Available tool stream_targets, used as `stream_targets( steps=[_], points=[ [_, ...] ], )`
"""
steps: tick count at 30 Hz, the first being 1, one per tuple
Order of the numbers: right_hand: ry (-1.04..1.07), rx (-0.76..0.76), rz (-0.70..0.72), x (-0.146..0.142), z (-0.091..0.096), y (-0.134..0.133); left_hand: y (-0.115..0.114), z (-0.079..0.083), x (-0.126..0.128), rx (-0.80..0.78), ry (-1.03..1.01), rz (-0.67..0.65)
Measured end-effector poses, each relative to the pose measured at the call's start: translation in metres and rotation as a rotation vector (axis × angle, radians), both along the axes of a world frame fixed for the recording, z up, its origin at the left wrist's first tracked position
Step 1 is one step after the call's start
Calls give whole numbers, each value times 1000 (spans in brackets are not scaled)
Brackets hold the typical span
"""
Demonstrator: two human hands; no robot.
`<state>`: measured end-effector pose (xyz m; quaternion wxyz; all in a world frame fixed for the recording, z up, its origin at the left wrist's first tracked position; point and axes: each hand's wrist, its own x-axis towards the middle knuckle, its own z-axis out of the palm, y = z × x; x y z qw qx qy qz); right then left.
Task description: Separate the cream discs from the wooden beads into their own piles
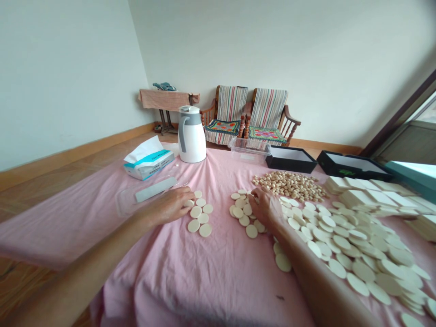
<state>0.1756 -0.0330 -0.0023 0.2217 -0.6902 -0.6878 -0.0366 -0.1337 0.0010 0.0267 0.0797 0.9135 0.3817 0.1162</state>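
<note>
My left hand rests on the pink cloth with its fingers curled around the edge of a pale round disc. Beside it, a small group of similar discs lies flat in rough rows. My right hand reaches down over a second cluster of discs, thumb and fingers drawn together at the cluster's far edge. What those fingertips hold, if anything, is hidden. Under and beyond my right forearm spreads a large heap of the same cream-coloured discs.
A pile of small tan pieces lies past my right hand, near stacked pale square tiles. Behind stand a black tray, another black box, a clear plastic container, a white jug and a tissue box.
</note>
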Motion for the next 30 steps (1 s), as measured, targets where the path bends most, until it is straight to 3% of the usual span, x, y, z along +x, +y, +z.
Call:
stream_targets(
  steps=[4, 8, 12, 17, 20, 23, 27, 30],
  points=[
    [-8, 0, 2, 0, -1, 0, 1, -3, -1, 23, -13, 51],
    [-3, 3, 0, 0, -1, 0, -3, 7, 9, 25, -60, 67],
    [16, 4, -1, 0, -1, 0, -13, 16, 42, -70, -161, -35],
    [34, 8, 14, 2, -2, 1, -18, 5, 91, -272, -322, -103],
    [31, 4, 14, 3, -2, 2, -13, 0, 103, -304, -445, -81],
    [32, -6, 9, 2, -2, 2, -1, 3, 92, -155, -362, 2],
    [8, -2, 6, 1, 0, 0, 20, 2, 53, 79, -60, 133],
    [-3, -6, 0, 0, 0, -1, 29, -4, 32, 96, 70, 202]
  ],
)
